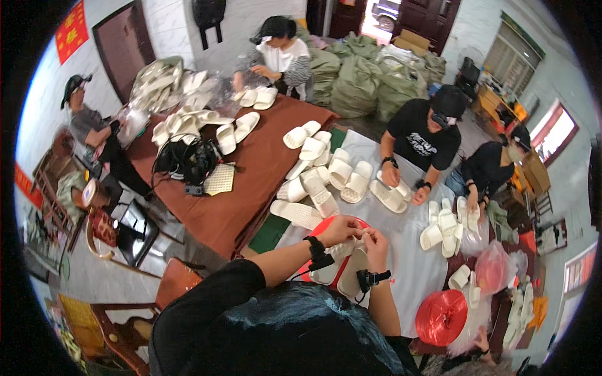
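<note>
My left hand (pixel 340 232) and my right hand (pixel 375 244) meet in front of me, fingertips pinched together. Between them is something small and pale that I cannot make out. Just below lie cream slippers (pixel 353 276), partly covered by my hands and wrists. A bright red surface (pixel 326 224) shows around and between these slippers; its full shape is hidden. Beyond my hands, more cream slippers (pixel 321 194) lie in a loose heap on the table, and one single slipper (pixel 296 214) rests nearest my left hand.
A red roll of plastic twine (pixel 442 317) stands at the right. Across the table, a person (pixel 426 135) handles a slipper pair (pixel 390 195). Black cables and gear (pixel 188 160) lie on the brown cloth (pixel 219 216). Green sacks (pixel 354 88) are piled behind. Other people work around the tables.
</note>
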A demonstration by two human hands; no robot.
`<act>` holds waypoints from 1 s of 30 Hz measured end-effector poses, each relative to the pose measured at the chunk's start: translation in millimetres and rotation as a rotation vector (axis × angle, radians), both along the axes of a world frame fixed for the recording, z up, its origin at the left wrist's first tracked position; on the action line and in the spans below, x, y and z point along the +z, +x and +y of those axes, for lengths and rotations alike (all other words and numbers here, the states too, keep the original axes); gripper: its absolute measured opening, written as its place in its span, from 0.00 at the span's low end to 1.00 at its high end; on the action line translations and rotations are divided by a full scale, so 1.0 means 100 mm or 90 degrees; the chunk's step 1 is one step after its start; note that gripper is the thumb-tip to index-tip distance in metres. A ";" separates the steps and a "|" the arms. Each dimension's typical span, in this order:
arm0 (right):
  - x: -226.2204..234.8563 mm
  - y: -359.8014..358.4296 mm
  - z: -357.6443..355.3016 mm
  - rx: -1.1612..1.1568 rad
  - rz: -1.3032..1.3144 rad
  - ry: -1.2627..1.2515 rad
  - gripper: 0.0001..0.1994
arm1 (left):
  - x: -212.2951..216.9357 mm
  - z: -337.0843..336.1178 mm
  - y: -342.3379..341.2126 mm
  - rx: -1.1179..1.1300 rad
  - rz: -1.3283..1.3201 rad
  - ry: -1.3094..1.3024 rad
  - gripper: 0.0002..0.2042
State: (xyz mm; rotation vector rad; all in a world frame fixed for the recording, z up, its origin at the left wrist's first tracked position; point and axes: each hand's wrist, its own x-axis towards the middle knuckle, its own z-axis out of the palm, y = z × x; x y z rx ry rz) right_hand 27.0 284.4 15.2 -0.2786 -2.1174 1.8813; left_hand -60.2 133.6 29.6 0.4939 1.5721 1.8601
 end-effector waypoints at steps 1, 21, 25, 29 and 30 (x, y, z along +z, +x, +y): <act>0.03 -0.01 -0.01 0.016 -0.004 0.001 0.05 | 0.03 0.00 0.00 0.016 -0.004 0.001 0.04; 0.24 -0.01 -0.10 -0.037 0.010 0.027 0.03 | 0.20 -0.07 0.03 0.005 0.119 -0.029 0.06; 0.18 -0.03 -0.10 -0.033 0.047 0.031 0.02 | 0.24 -0.07 0.05 0.006 0.141 -0.052 0.06; 0.13 0.02 -0.07 -0.032 0.015 0.017 0.01 | 0.20 -0.06 0.06 -0.004 0.155 -0.054 0.05; 0.15 0.04 -0.09 -0.032 0.008 0.021 0.02 | 0.21 -0.07 0.07 -0.002 0.165 -0.064 0.06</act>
